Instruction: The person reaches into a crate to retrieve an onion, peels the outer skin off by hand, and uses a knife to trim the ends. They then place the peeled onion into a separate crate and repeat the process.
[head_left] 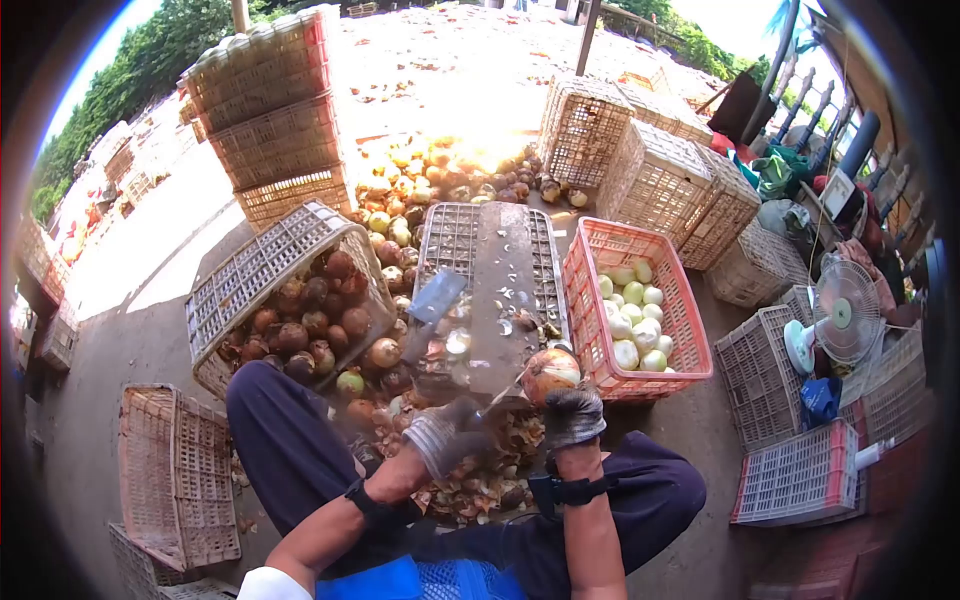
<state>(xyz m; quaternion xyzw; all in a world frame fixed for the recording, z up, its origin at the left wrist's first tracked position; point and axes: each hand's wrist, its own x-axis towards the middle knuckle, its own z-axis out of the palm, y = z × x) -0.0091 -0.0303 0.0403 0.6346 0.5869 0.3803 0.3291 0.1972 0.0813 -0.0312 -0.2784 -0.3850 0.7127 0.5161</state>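
My left hand, in a grey glove and blurred, is closed on a thin knife whose blade points toward the onion. In my right hand, also gloved, sits a large brown-skinned onion near the front end of a board. The board lies across an upturned crate and has peel scraps on it. To the right, a red crate holds several pale peeled onions. Left of the board, a tipped crate spills unpeeled onions.
Loose onion skins cover the ground between my legs. Stacked crates rise at the back left, with more crates at the back right. A white fan stands at the right. A flat bluish piece lies beside the board.
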